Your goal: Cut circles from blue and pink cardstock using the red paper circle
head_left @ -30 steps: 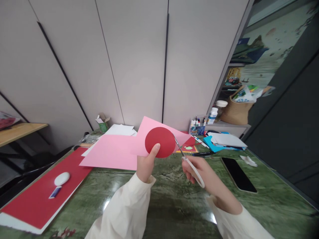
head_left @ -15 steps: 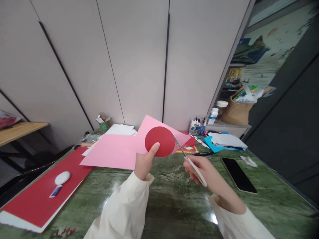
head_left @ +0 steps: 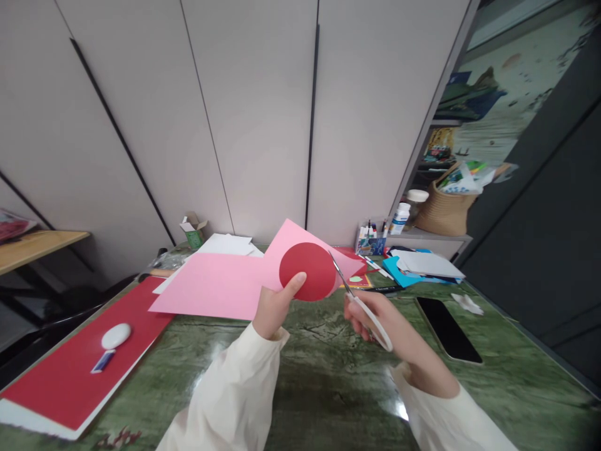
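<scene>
My left hand (head_left: 277, 304) pinches a red paper circle (head_left: 310, 266) together with the pink paper (head_left: 220, 282) behind it, thumb on the red face. The pink sheet spreads out to the left and rises to a corner above the circle. My right hand (head_left: 370, 316) is closed around the white handles of a pair of scissors (head_left: 375, 322). Their metal blades lie along the circle's right edge, over the pink paper. The fingers inside the handles are partly hidden.
On the green marbled table (head_left: 323, 388) a red sheet (head_left: 89, 363) lies at left, bearing a white oval object (head_left: 116, 336) and a small blue-and-white item (head_left: 102, 361). A phone (head_left: 448, 329) rests at right. Behind it are blue and white papers (head_left: 427, 263) and a pen box (head_left: 370, 238).
The red circle and the pink paper around it have shifted slightly right and down. The scissors' handles appear spread a little wider, while my right hand stays almost in place.
</scene>
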`<state>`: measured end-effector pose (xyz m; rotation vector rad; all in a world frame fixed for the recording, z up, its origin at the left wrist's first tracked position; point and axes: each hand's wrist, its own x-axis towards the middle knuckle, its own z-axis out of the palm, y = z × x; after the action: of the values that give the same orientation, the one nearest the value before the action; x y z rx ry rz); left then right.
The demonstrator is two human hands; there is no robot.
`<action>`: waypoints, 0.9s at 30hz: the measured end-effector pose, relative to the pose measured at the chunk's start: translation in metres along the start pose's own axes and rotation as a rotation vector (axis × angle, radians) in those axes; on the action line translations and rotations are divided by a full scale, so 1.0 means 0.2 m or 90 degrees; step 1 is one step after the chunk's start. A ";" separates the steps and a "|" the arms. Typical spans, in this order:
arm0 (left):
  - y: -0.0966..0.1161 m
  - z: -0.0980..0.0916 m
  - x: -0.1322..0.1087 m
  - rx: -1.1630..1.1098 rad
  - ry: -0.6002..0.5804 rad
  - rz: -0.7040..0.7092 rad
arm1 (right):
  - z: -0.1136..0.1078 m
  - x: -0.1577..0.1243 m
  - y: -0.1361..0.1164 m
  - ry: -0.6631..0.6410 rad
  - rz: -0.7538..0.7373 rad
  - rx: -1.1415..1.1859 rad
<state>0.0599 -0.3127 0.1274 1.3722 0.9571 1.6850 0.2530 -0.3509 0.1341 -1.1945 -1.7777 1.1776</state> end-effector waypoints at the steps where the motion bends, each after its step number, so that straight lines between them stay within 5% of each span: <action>1: 0.00 0.00 0.00 0.005 -0.001 -0.003 | 0.00 0.00 0.00 0.000 -0.005 -0.002; 27: 0.05 -0.04 0.01 0.035 -0.049 0.003 | -0.02 0.00 -0.01 -0.008 0.001 -0.021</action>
<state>0.0507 -0.3150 0.1358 1.4659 0.9625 1.6075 0.2557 -0.3508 0.1366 -1.2109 -1.8128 1.1631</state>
